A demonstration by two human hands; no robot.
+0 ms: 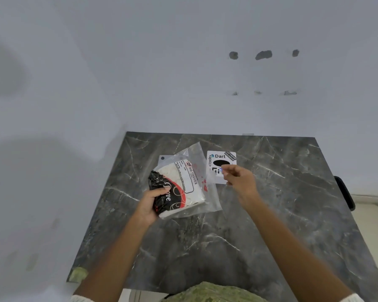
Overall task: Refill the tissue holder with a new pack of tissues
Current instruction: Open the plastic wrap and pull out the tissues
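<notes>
Here the pack of tissues (pixel 181 188) sits toward the far middle of the dark marbled surface (pixel 271 225), held up at its near left end by the left hand (pixel 150 203). That hand is clenched around the black-and-red printed end of the pack, thumb on top and fingers wrapped beneath, so the pack tilts away from the person. The white stack of tissues shows through the clear plastic wrapper (pixel 192 153), which carries a label reading "BIG TISSUES". The wrapper's far end stands loose and empty beyond the tissues, and more slack plastic trails off the pack's right side onto the surface.

Just to the right of the pack, touching or overlapping that slack plastic, lies the tissue holder (pixel 221 166), a white box with stickers reading "Dart", "code" and "Software Engineer" and a dark oval opening in its top. The right hand (pixel 238 179) hovers over the holder's near right part, its fingers drawn together in a pinch near the oval. Something small and bluish shows at the fingertips, but whether the hand actually grips anything cannot be told. The two hands are near each other, with the pack's right half and the holder's left edge between them.

A small white corner with a dark dot peeks out behind the pack's far left. A pale wall rises behind the surface.
</notes>
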